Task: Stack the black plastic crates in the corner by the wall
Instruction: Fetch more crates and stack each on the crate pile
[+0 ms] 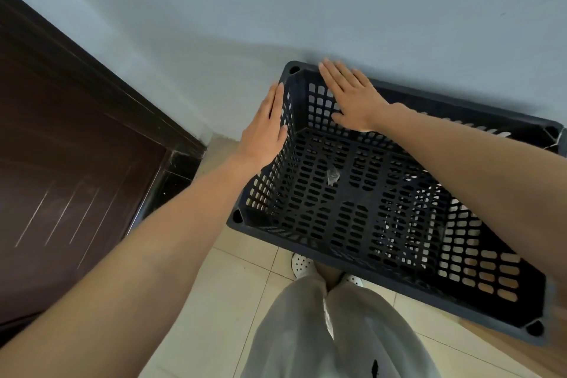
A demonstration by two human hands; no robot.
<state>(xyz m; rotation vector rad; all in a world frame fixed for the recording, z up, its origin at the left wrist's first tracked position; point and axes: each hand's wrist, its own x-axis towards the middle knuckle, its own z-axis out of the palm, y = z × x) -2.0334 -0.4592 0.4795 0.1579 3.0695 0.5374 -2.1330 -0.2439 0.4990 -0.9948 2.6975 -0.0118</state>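
Crate (383,193) first: it sits against the pale wall (306,9) at the far side, just right of the dark door (61,147), with its open top facing up at me. Through the holes in its floor I seem to see more black lattice beneath, so I judge it rests on another crate, though I cannot be sure how many.

My left hand (264,129) is flat and open, palm pressed to the outside of the crate's left wall. My right hand (349,95) is open too, fingers spread, reaching inside and lying against the far wall near the far-left corner. Neither hand grips anything.

The job now, I think, is squaring it up. I should push evenly with both palms so the far rim meets the wall along its whole length, not just at one corner, and check that the corner posts sit true on whatever is below. My feet (302,264) stand close under the near edge, so I should keep them back.
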